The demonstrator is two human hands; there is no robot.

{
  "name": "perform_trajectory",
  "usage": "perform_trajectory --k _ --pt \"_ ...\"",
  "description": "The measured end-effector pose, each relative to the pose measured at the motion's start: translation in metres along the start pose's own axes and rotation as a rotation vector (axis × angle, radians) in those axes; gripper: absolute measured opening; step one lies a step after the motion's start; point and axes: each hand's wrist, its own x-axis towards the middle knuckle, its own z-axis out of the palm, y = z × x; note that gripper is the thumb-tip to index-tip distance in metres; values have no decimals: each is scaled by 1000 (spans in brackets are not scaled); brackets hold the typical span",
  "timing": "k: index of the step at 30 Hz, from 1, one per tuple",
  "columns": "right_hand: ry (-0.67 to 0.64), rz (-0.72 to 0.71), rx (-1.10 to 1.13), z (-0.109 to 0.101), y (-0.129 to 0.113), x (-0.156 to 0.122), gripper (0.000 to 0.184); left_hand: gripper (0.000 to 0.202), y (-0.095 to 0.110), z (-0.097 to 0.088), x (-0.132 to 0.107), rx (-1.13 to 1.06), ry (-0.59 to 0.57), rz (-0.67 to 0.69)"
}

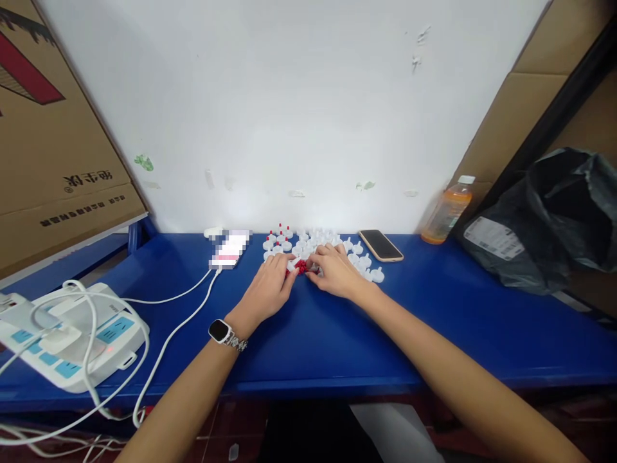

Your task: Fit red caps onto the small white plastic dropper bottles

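Observation:
Small white plastic caps with a narrow spout (377, 275) are spread in a group at the back middle of the blue table. Several at the left of the group carry red tips (281, 233). My left hand (267, 286) is closed, with a white cap (292, 263) partly showing between thumb and fingers. Beside it lies a small heap of loose red tips (301, 267). My right hand (335, 273) bends over the right edge of this heap, thumb and fingers pinched together. Whatever its fingertips hold is too small and hidden to name.
A dark-screened phone (380, 245) lies right of the caps, and a lit phone (230, 249) on a white cable lies left. An orange drink bottle (447, 211) and black plastic bag (544, 212) are at right. A power strip (72, 337) with looping cables occupies the left.

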Motion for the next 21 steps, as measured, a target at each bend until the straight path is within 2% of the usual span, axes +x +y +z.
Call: perform_trajectory --k 4,8,10,14,17,21 --pt "-59 -17 -87 6 2 -1 12 34 -1 -1 1 2 -26 -2" --pt "23 0 3 6 2 0 11 33 -1 -2 1 -4 -30 6" --pt "114 69 200 3 1 2 11 34 0 -2 1 -19 -26 11" --pt "232 225 788 2 -3 6 18 37 5 -4 1 -49 -23 27" --pt "231 246 1090 5 -8 8 29 40 8 -5 0 -74 -24 50" --pt "187 285 1274 5 -10 9 37 41 10 -5 0 -124 -7 79"
